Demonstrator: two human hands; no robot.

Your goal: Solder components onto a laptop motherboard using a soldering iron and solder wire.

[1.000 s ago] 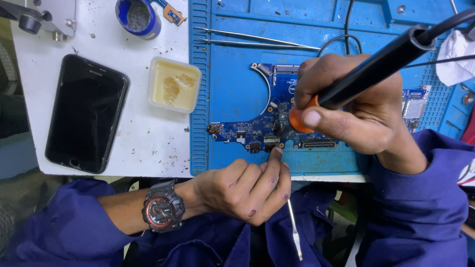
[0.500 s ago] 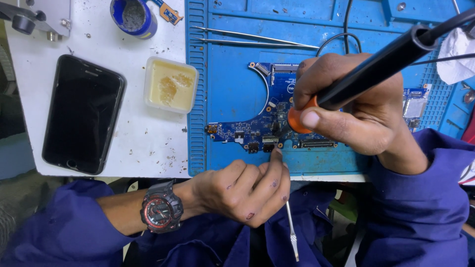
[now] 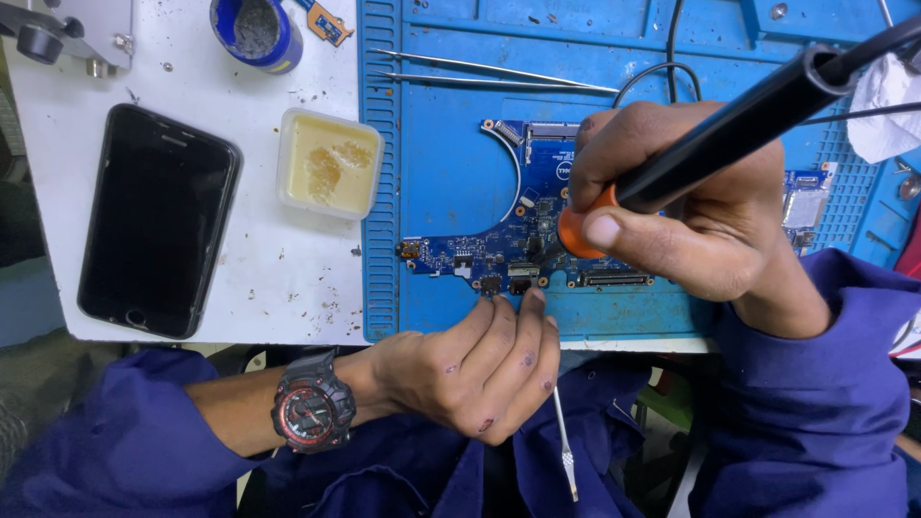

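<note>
circuit board point(image 3: 499, 245), blue and irregular in outline, is found lying flat on the blue work mat point(image 3: 432, 163), close to the mat's near edge. two long tweezers point(image 3: 480, 72) lie on the mat beyond it; on the white table point(image 3: 259, 278) to the left sit a shallow yellowish flux tub point(image 3: 328, 161), a dark phone point(image 3: 158, 221) and a blue pot point(image 3: 254, 31). the right hand point(image 3: 691, 206) is clamped around a black soldering iron point(image 3: 739, 129), its orange collar held over the board's right half, covering that part. the left hand point(image 3: 470, 369) is curled around a thin metal tool point(image 3: 566, 446), fingertips touching the board's near edge. open mat remains left of the board.
</note>
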